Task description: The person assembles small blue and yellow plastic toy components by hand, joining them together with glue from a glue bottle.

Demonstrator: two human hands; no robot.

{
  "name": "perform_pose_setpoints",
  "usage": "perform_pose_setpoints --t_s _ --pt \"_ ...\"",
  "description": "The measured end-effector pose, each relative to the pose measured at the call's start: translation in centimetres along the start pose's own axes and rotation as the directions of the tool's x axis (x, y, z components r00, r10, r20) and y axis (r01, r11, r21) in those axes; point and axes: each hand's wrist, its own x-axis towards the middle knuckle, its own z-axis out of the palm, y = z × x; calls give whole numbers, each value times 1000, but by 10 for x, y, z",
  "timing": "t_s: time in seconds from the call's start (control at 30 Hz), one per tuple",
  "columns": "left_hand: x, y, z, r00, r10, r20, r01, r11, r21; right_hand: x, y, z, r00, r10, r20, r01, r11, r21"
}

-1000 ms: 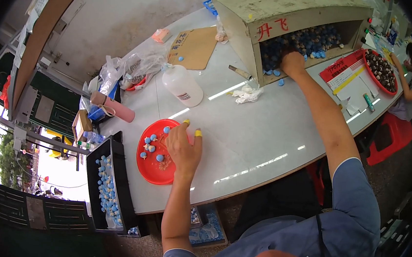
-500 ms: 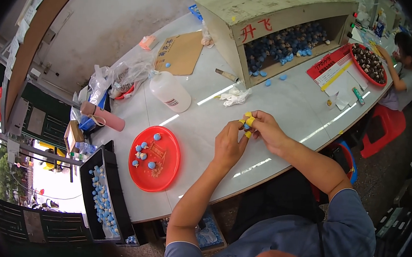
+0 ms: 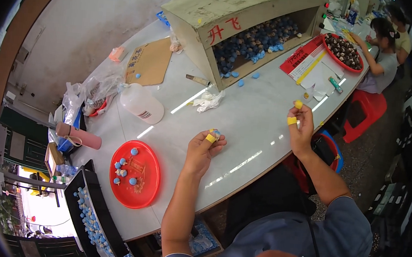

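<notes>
My left hand [image 3: 200,152] is raised over the table's near side, its yellow-wrapped fingertips closed on a small blue and pale piece [image 3: 217,135]. What the piece is exactly is too small to tell. Well off to the right, my right hand [image 3: 301,129] hovers by the table edge. Yellow wraps cover its thumb and a fingertip, which stand apart with nothing visible between them. To the left of my left hand lies a red round plate [image 3: 148,184] with several similar blue pieces [image 3: 132,181] on it.
A black bin [image 3: 72,214] of blue pieces stands at the lower left. Behind the hands are a white bottle [image 3: 142,104], crumpled tissue [image 3: 208,101] and a box-shaped hood [image 3: 200,23] over a blue pile. A red bowl [image 3: 358,70] sits near a co-worker [image 3: 381,55].
My hands were together around the blue piece; now they are apart. The right hand has let go and moved right, while the left keeps the piece. The view has shifted right.
</notes>
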Motion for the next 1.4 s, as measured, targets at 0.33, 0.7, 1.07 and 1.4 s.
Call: perform_pose_setpoints --t_s 0.33,0.7,1.07,1.4 --pt "0 -3 -2 993 -82 83 77 995 68 76 56 -69 984 -169 61 128 420 -898" --pt "0 3 -1 980 -181 78 175 982 71 15 -15 54 830 76 553 -15 993 -114" --pt "-2 4 4 974 -192 118 205 973 -107 -16 -13 72 790 175 588 -162 984 -75" --pt "-4 -5 4 977 -146 152 112 971 211 -18 -24 54 773 -61 631 -22 992 123"
